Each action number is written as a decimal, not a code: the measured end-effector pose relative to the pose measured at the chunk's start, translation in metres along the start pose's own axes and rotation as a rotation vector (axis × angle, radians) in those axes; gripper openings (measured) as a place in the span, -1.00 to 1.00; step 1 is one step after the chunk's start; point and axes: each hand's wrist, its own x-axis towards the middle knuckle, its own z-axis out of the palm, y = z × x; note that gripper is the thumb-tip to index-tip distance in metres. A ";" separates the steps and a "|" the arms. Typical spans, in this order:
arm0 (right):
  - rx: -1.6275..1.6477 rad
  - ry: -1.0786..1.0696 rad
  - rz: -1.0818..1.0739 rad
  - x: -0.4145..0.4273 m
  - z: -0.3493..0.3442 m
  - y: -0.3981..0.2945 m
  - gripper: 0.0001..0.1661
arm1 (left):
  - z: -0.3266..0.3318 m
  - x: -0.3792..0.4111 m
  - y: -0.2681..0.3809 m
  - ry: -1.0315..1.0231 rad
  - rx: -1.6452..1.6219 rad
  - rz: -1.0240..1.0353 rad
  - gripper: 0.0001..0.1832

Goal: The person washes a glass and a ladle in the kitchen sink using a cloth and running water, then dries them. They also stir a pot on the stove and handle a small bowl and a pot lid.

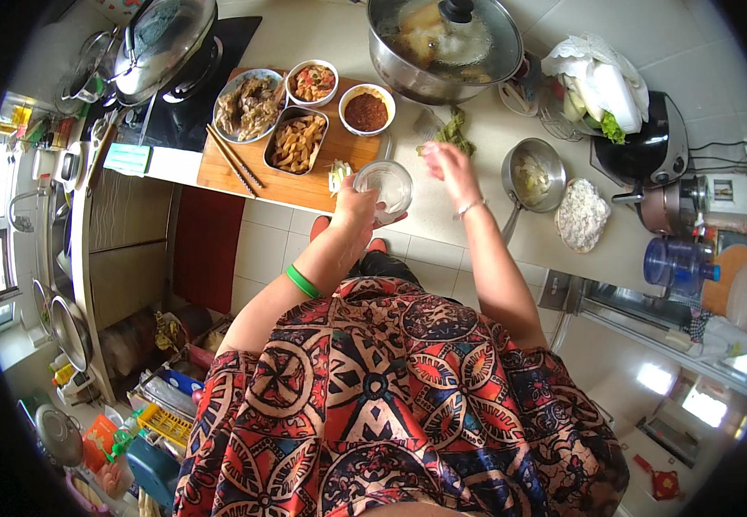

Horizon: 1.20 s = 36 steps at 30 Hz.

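Note:
My left hand (359, 205), with a green band on its wrist, grips a clear glass bowl (396, 183) in front of the counter edge. Some clear or whitish contents show inside; what they are I cannot tell. Over the counter, my right hand (452, 169) holds nothing visible, its fingers loosely apart and a little blurred. Just beyond it lies a crumpled green cloth (457, 132). Sliced pale green vegetable (339, 176), perhaps scallion, lies on the wooden cutting board (354, 152) beside the glass bowl.
The board bears a meat plate (250, 106), several filled bowls and chopsticks (231, 160). A lidded steel pot (444, 52) stands behind. Rightward are a small saucepan (532, 174), a dish of white food (582, 215) and a black appliance (651, 145). A lidded wok (163, 48) occupies the stove.

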 end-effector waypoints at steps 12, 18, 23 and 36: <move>-1.162 0.139 -0.102 0.086 0.003 0.024 -0.70 | -0.019 0.011 -0.016 -0.007 -0.006 0.036 -0.36; -1.039 0.451 -0.297 0.061 -0.017 -0.002 -0.86 | -0.027 0.016 -0.017 0.037 0.046 0.076 -0.34; -0.619 0.535 -0.222 0.005 -0.026 -0.060 -0.77 | -0.004 0.005 -0.004 0.075 0.109 0.151 -0.32; -1.169 -0.090 -1.062 -0.078 0.026 -0.084 -0.62 | 0.013 0.024 -0.004 0.077 0.553 0.275 -0.29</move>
